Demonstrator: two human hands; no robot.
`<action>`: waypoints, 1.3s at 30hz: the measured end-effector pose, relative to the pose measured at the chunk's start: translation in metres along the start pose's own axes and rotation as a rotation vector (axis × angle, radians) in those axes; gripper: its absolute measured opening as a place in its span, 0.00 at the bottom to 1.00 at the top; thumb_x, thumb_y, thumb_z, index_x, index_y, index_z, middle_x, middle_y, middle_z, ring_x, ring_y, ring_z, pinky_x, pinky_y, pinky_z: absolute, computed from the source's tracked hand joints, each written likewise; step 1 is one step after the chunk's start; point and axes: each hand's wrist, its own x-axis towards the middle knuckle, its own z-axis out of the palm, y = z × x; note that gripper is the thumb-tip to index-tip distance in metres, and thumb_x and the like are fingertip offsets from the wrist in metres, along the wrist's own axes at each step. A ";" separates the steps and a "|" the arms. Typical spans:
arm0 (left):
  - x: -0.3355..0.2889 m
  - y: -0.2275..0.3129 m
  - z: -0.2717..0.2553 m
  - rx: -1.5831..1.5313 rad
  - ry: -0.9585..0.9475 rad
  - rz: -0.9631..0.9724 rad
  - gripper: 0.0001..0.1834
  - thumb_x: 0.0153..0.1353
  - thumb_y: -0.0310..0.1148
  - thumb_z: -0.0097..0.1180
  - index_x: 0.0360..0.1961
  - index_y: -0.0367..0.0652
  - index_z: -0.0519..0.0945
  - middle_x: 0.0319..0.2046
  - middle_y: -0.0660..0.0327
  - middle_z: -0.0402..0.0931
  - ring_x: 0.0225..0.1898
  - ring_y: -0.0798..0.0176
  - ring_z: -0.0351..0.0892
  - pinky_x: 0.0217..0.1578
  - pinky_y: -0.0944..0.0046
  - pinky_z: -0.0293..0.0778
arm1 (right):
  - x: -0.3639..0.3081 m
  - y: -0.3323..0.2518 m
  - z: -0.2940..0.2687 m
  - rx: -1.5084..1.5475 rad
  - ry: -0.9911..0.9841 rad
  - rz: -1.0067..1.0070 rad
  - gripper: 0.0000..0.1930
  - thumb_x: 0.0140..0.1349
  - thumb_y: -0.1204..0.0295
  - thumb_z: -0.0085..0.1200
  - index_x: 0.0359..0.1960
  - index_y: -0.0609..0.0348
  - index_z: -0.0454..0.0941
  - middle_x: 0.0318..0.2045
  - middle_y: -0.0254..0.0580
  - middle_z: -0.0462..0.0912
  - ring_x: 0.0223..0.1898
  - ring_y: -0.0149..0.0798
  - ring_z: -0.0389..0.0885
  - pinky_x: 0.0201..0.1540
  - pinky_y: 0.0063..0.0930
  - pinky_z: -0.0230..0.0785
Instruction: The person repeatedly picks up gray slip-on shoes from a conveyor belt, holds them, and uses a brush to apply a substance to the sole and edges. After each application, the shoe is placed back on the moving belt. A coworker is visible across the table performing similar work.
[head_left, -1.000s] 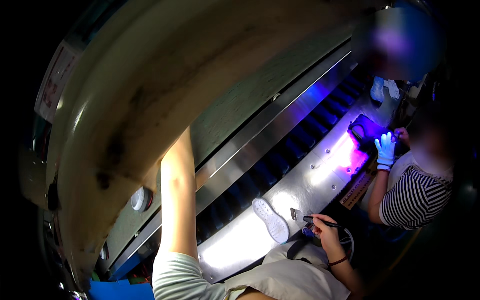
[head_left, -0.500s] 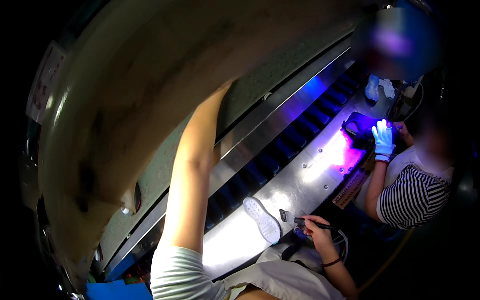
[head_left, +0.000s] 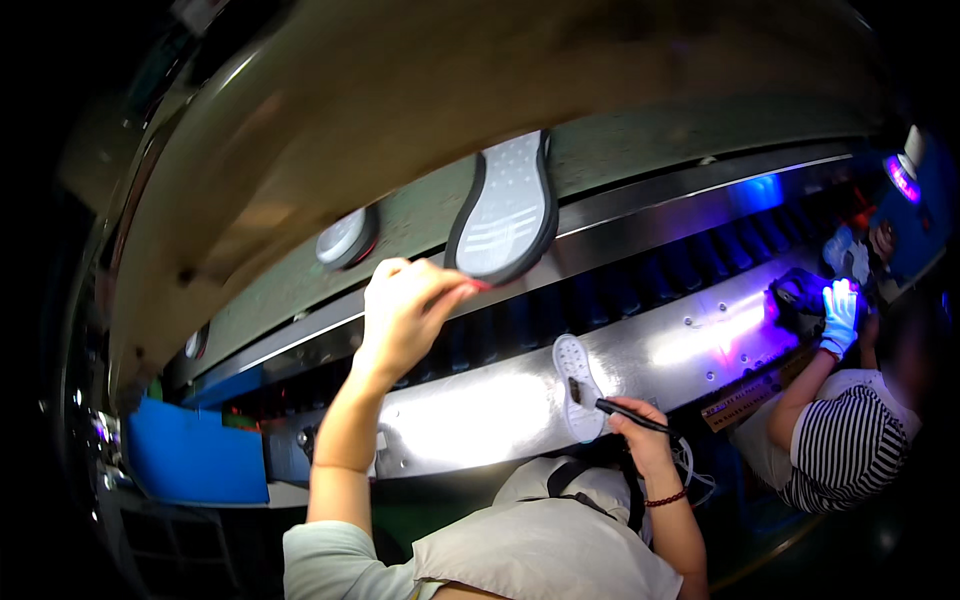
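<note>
My left hand (head_left: 405, 308) pinches a shoe sole (head_left: 508, 208) by its red-tipped end. This sole has a grey-white inner face and a dark rim, and it is held at the opening under the large curved hood. In my right hand (head_left: 640, 432) is a brush (head_left: 632, 414) with a black handle and a thin cable or hose near its rear. Its bristles rest over a second, white sole (head_left: 572, 365) lying on the shiny metal worktop (head_left: 470, 412).
Another sole (head_left: 346, 238) sits on the green conveyor belt (head_left: 405, 232) beneath the hood (head_left: 330, 130). Dark rollers (head_left: 620, 292) run beside the worktop. To the right a co-worker's gloved hand (head_left: 840, 315) is by a dark shoe under violet light. A blue bin (head_left: 195, 452) stands at left.
My left hand has come out from under the hood with a sole in its fingers. My right hand has brought the brush onto the white sole. The whole view has turned.
</note>
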 end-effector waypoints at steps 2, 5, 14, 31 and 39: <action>-0.042 0.011 -0.018 -0.254 0.238 -0.136 0.12 0.41 0.31 0.65 0.29 0.44 0.77 0.18 0.67 0.75 0.21 0.71 0.70 0.35 0.69 0.60 | 0.001 0.003 0.005 0.041 0.032 -0.034 0.12 0.49 0.82 0.54 0.38 0.64 0.76 0.33 0.38 0.79 0.30 0.24 0.75 0.32 0.13 0.67; -0.109 0.008 -0.004 -0.649 0.920 -0.172 0.19 0.53 0.37 0.56 0.41 0.37 0.69 0.28 0.63 0.69 0.31 0.71 0.68 0.45 0.68 0.62 | 0.000 0.007 0.021 0.068 0.049 -0.012 0.10 0.50 0.82 0.53 0.36 0.65 0.74 0.34 0.43 0.79 0.29 0.28 0.77 0.30 0.15 0.68; -0.148 -0.033 -0.020 -2.308 0.339 -1.045 0.20 0.48 0.22 0.43 0.43 0.20 0.64 0.42 0.42 0.69 0.44 0.47 0.72 0.47 0.48 0.70 | -0.047 0.019 0.062 0.071 0.133 -0.169 0.10 0.51 0.81 0.52 0.37 0.65 0.73 0.36 0.46 0.78 0.31 0.31 0.76 0.34 0.19 0.69; -0.228 0.014 -0.001 -2.448 0.037 -0.523 0.55 0.39 0.67 0.53 0.61 0.40 0.52 0.56 0.44 0.58 0.57 0.49 0.60 0.55 0.49 0.59 | -0.099 -0.008 0.073 0.237 -0.078 -0.403 0.10 0.50 0.79 0.52 0.35 0.68 0.73 0.37 0.51 0.77 0.41 0.41 0.76 0.51 0.32 0.65; -0.205 0.046 0.035 -2.334 0.069 -0.740 0.54 0.41 0.75 0.39 0.59 0.41 0.56 0.53 0.43 0.61 0.51 0.47 0.66 0.52 0.51 0.65 | -0.081 -0.033 0.141 -0.210 -0.355 -0.333 0.11 0.47 0.80 0.55 0.35 0.69 0.77 0.32 0.47 0.80 0.31 0.29 0.77 0.38 0.17 0.68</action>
